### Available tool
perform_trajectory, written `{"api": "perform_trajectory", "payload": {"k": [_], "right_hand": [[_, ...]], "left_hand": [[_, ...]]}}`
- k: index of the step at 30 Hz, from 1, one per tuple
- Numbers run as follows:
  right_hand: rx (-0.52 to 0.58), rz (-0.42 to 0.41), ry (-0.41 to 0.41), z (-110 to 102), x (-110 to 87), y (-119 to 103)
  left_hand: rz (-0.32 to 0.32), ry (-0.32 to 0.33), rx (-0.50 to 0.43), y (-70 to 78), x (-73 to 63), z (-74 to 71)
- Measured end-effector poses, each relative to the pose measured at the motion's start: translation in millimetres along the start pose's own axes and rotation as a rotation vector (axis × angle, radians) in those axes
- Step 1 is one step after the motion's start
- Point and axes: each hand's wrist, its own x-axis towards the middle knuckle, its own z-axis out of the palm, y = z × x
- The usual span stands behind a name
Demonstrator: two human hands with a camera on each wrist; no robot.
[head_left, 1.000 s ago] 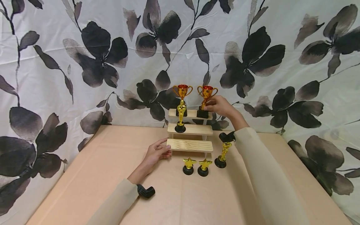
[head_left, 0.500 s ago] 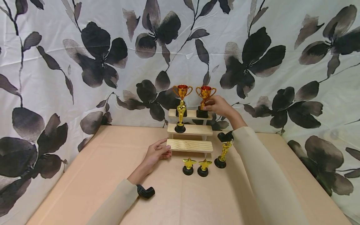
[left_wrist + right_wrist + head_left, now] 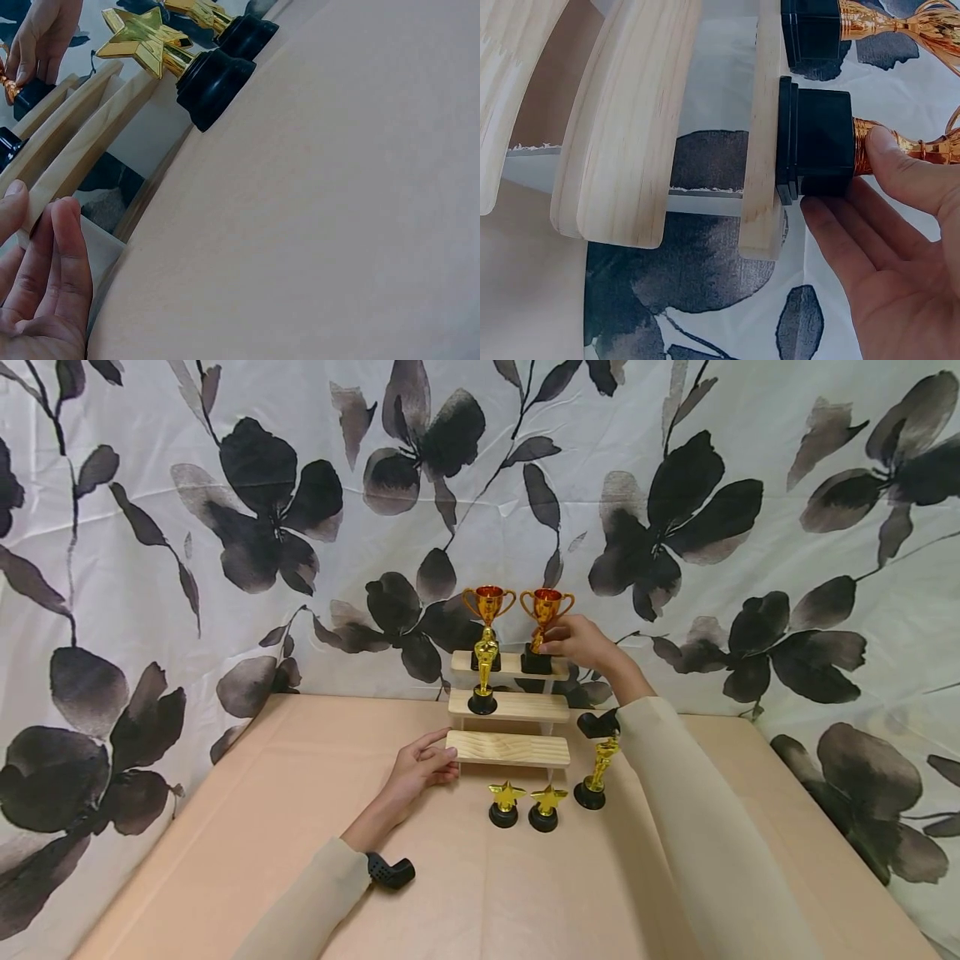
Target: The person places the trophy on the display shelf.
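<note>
My right hand pinches a gold trophy cup by the bottom of its stem, thumb on the gold part and fingers by the black base. That base stands on the top step of a three-step wooden display stand. Left of it on the same step is a matching trophy cup, partly hidden by a gold figure trophy on the middle step. My left hand holds the left end of the bottom step, thumb above and fingers below.
Two star trophies stand on the table before the stand. Another figure trophy stands to their right, beneath my right wrist. A floral cloth hangs close behind the stand.
My right hand has slid the trophy cup slightly left along the top step, closer to the other cup. My left hand keeps its place on the bottom step.
</note>
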Motion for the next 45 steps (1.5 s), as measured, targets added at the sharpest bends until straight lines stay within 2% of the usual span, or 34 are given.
{"api": "perform_trajectory", "payload": {"k": [14, 20, 25, 32, 37, 45], "right_hand": [[0.026, 0.032, -0.012, 0.8, 0.3, -0.3], [-0.018, 0.028, -0.015, -2.4, -1.3, 0.0], [-0.019, 0.055, -0.053, -9.1, -4.2, -1.4], [-0.049, 0.084, -0.096, -24.9, -16.9, -5.8], [-0.096, 0.079, -0.075, -35.8, -29.6, -3.1], [-0.059, 0.018, -0.032, -43.5, -59.2, 8.4]], "left_hand": [[-0.006, 0.007, 0.009, 2.2, -3.3, 1.0], [-0.005, -0.004, 0.004, 1.2, -2.4, 1.3], [-0.005, -0.006, -0.001, 0.9, -2.1, 1.4], [-0.004, 0.009, -0.005, 1.1, -3.5, 0.8], [0.0, 0.021, 0.002, 2.2, -4.9, 1.5], [-0.003, 0.009, 0.01, 1.9, -3.5, 1.8]]}}
